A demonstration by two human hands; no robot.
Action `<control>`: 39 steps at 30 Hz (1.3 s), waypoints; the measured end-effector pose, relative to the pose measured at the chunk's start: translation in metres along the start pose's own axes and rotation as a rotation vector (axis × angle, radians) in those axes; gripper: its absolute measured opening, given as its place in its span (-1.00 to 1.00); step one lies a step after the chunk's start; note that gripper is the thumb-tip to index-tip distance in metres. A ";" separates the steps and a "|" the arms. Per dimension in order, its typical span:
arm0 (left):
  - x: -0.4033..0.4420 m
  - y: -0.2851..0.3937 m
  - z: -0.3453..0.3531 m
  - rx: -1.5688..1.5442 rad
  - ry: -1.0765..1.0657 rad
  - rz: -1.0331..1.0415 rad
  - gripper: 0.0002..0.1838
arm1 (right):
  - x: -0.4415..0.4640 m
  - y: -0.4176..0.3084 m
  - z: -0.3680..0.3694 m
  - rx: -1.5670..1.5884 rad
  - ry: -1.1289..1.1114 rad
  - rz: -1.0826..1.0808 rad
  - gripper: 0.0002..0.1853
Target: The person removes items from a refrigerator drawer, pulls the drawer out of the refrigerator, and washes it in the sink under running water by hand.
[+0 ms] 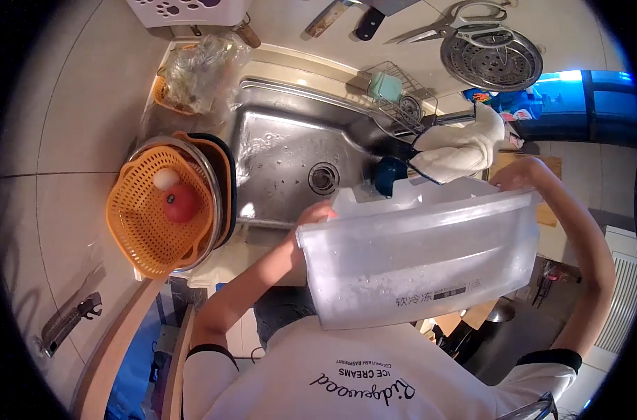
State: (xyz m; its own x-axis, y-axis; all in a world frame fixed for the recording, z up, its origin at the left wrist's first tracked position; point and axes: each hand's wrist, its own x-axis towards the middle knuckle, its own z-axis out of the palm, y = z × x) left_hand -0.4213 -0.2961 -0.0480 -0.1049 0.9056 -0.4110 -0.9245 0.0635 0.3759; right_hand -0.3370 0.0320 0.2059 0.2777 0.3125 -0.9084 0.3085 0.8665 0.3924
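A translucent plastic fridge drawer with printed lettering on its front spans the space before my chest, tilted over the near right edge of the sink. My left hand grips its left end, fingers wrapped over the rim. At the right end my right hand is closed on the far rim, with some fingers hidden. Water drops cling to the drawer's wall. Beyond it lies the wet steel sink with a round drain. A white towel hangs close to the drawer's far side.
Left of the sink, an orange colander holds a red tomato-like item and a white egg-shaped item. Behind it sits a plastic bag. Scissors, knives, a steel steamer plate and a wire rack are along the back.
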 end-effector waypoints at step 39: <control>-0.040 0.022 -0.004 0.555 0.025 0.292 -0.40 | -0.031 -0.019 0.072 0.073 0.317 -0.091 -0.51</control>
State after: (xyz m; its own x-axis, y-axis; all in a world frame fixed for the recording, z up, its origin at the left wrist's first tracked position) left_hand -0.4384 -0.3329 -0.0263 -0.3389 0.9088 -0.2433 -0.5293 0.0297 0.8479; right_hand -0.2859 -0.0220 0.2371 -0.0469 0.3505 -0.9354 0.3866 0.8698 0.3065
